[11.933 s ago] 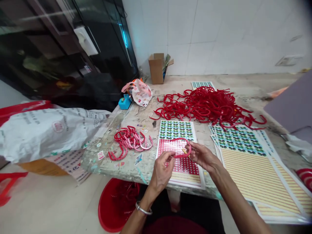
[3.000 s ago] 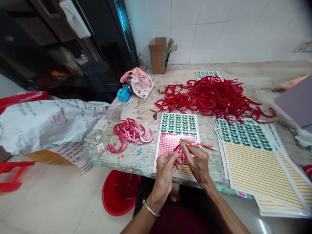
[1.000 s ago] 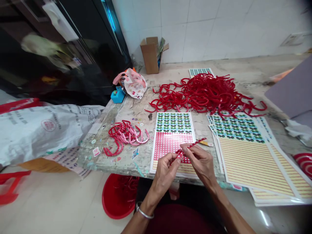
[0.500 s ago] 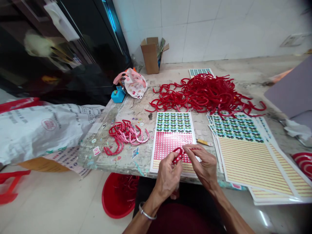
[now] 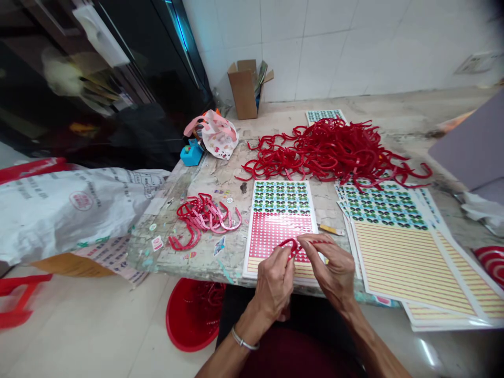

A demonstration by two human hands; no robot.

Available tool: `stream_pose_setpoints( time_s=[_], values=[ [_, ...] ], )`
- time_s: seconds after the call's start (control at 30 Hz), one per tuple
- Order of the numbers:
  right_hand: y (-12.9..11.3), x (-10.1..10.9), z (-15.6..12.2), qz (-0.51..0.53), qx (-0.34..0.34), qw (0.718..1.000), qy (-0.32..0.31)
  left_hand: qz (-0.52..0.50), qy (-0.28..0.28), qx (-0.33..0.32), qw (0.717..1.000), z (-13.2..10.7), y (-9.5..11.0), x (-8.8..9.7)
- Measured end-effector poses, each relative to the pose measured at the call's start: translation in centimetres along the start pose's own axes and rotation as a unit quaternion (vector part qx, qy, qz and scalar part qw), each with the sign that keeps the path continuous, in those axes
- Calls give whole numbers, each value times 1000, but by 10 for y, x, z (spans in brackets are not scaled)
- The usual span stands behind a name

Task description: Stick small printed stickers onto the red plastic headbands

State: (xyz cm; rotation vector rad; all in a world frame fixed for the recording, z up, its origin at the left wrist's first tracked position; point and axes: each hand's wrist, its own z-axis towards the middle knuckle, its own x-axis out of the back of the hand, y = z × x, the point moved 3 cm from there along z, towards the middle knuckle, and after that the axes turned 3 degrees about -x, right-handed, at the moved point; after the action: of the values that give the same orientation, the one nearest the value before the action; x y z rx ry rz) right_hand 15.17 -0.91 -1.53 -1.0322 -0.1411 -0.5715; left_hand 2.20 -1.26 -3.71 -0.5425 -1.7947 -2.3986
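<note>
My left hand point(image 5: 273, 278) is closed around a curved red plastic band point(image 5: 290, 243), whose arched top shows above my fingers. Close beside it, my right hand point(image 5: 331, 265) pinches a thin red sticker strip point(image 5: 321, 242) that reaches out past the fingers. Its near end comes up to the band; whether the two touch I cannot tell. Both hands are over the lower part of a sticker sheet point(image 5: 262, 228) with green-and-blue pictures at the top, dotted red strips in the middle and bare yellowish backing at the bottom.
A large heap of red bands point(image 5: 334, 147) lies behind the sheet, and a smaller pile of pink-patterned bands point(image 5: 207, 212) on the left. Overlapping sticker sheets point(image 5: 409, 257) and a yellow-handled cutter point(image 5: 329, 229) are on the right. A red basin point(image 5: 177, 325) stands below the table edge.
My left hand has rolled over, with its back now turned more upward and the band's arch turned with it. My right hand has shifted slightly right, still pinching the strip.
</note>
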Motion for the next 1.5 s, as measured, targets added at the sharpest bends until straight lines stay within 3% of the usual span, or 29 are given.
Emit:
stream_pose_setpoints(
  time_s=[0.13, 0.37, 0.57, 0.87, 1.3, 1.5],
  values=[
    [-5, 2, -2, -1, 8, 1000, 5, 13, -4, 5, 1000, 2, -1, -1],
    [-5, 2, 0, 2, -2, 1000, 9, -45, -22, 75, 996, 1, 7, 1],
    [-9, 2, 0, 7, 23, 1000, 8, 0, -32, 25, 999, 3, 6, -1],
    [-20, 5, -3, 8, 87, 996, -24, 4, -36, 4, 999, 5, -3, -2],
    [11, 0, -3, -16, -1, 1000, 11, -62, -15, 98, 993, 0, -2, -6],
    [14, -1, -4, 1, -30, 1000, 11, -32, -6, 89, 995, 2, 8, -1]
  ],
)
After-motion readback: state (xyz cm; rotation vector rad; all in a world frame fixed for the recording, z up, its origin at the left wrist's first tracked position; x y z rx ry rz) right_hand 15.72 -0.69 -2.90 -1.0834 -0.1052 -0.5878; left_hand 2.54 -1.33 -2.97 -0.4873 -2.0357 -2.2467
